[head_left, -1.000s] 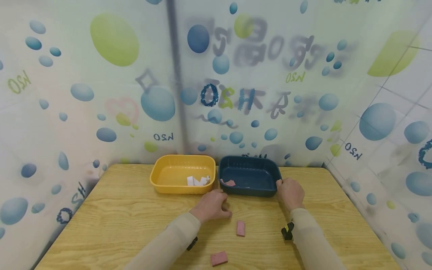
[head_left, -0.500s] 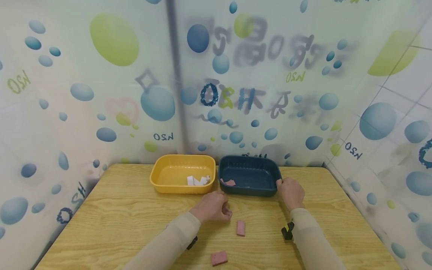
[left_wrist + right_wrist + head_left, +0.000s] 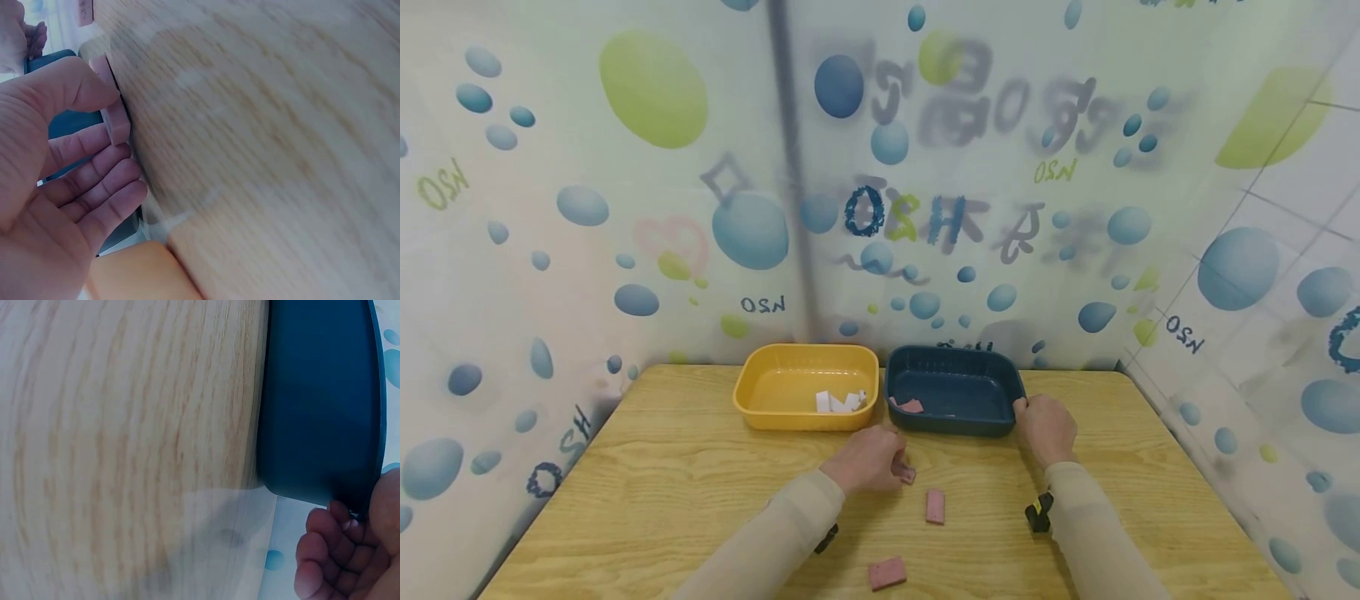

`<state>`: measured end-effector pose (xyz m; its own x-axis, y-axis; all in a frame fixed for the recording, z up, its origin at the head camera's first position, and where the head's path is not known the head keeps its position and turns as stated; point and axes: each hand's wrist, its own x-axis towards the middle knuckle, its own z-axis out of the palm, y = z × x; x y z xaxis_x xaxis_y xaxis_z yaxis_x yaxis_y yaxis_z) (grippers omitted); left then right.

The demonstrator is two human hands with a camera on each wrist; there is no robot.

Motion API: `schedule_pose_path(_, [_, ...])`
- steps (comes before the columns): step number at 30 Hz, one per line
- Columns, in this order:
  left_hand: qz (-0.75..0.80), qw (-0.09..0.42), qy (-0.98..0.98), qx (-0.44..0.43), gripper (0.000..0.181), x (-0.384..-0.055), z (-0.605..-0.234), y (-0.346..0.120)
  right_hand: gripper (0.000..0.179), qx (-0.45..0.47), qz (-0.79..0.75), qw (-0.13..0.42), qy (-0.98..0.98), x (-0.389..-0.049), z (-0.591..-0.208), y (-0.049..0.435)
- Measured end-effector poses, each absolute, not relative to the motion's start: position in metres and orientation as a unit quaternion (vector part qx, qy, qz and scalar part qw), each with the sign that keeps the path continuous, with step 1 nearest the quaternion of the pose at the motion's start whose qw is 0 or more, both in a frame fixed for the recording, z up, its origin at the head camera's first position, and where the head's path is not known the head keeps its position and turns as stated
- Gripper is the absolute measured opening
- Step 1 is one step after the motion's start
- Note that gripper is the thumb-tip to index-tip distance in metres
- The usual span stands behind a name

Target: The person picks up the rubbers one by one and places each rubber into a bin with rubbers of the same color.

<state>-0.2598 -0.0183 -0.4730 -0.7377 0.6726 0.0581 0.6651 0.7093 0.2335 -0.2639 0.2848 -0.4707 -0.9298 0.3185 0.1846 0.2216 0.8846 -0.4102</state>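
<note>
My left hand (image 3: 868, 458) is low over the table in front of the two trays. Its thumb and index finger pinch a small pink block (image 3: 115, 119), while the other fingers lie loosely bent below in the left wrist view. At the near right corner of the dark blue tray (image 3: 955, 422), my right hand (image 3: 1048, 427) grips the rim between thumb and fingers. Two more pink blocks lie flat on the wood: one block (image 3: 935, 507) just right of the left hand, another block (image 3: 887, 574) nearer the front.
A yellow tray (image 3: 805, 421) with several white pieces (image 3: 838, 402) stands left of the blue one. Some pink pieces (image 3: 911, 407) lie in the blue tray's left end. Both trays sit at the back of the wooden table (image 3: 700, 492), before a patterned wall covering.
The left thumb and fingers have drawn together, and the pink block now shows at their tips. The right hand and both trays have stayed in place.
</note>
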Motion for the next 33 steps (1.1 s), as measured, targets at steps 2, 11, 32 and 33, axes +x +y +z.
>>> schedule_pose_path(2, [0.124,0.014,0.925,0.360,0.027,-0.2595,-0.4725,-0.0185,0.047,-0.141,0.194,0.124,-0.963,-0.2642,-0.4706,0.2844])
schedule_pose_path(11, [0.137,0.002,0.925,0.356,0.024,-0.2591,-0.4697,-0.0179,0.046,-0.140,0.196,0.132,-0.962,-0.2629,-0.4719,0.2838])
schedule_pose_path(32, [0.135,-0.082,0.913,0.376,0.022,-0.2608,-0.4687,-0.0122,0.048,-0.137,0.200,0.132,-0.961,-0.2613,-0.4684,0.2822])
schedule_pose_path(33, [0.136,-0.087,0.912,0.377,0.021,-0.2605,-0.4681,-0.0115,0.048,-0.137,0.200,0.132,-0.961,-0.2614,-0.4682,0.2821])
